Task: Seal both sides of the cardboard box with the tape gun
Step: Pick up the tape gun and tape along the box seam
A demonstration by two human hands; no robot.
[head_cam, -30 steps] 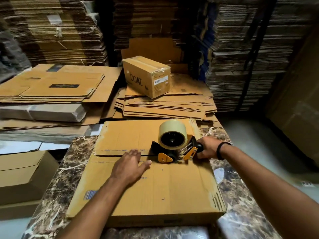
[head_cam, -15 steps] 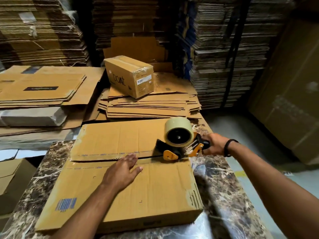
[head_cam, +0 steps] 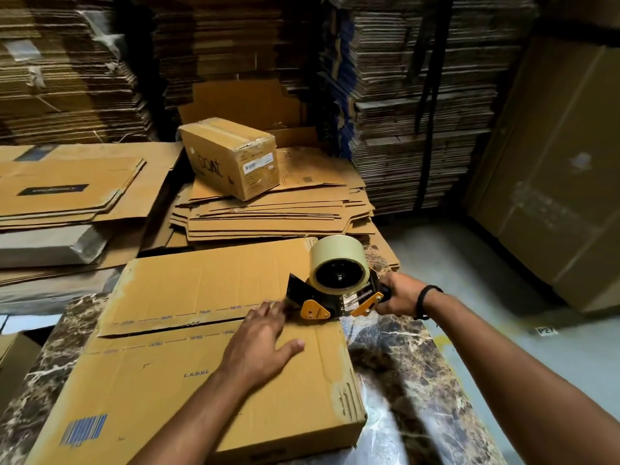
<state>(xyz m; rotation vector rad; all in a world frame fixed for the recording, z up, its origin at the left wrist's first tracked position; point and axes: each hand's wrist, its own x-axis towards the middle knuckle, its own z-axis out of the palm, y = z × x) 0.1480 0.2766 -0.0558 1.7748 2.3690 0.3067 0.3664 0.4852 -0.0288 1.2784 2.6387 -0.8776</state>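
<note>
Head view: a flat cardboard box (head_cam: 161, 380) lies on a marbled table (head_cam: 419, 380), its two top flaps meeting along a centre seam. The right hand (head_cam: 399, 293), fingers curled round the handle, holds the tape gun (head_cam: 335, 290) at the seam's right end. The left hand (head_cam: 261, 344) presses the near flap, fingers straight, just beside the gun.

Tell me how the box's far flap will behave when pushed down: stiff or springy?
The far flap would probably spring back: its free edge lies slightly raised at the seam. It is likely stiff, since it looks flat. The left hand lies flat on the box, so it should hardly slide.
</note>
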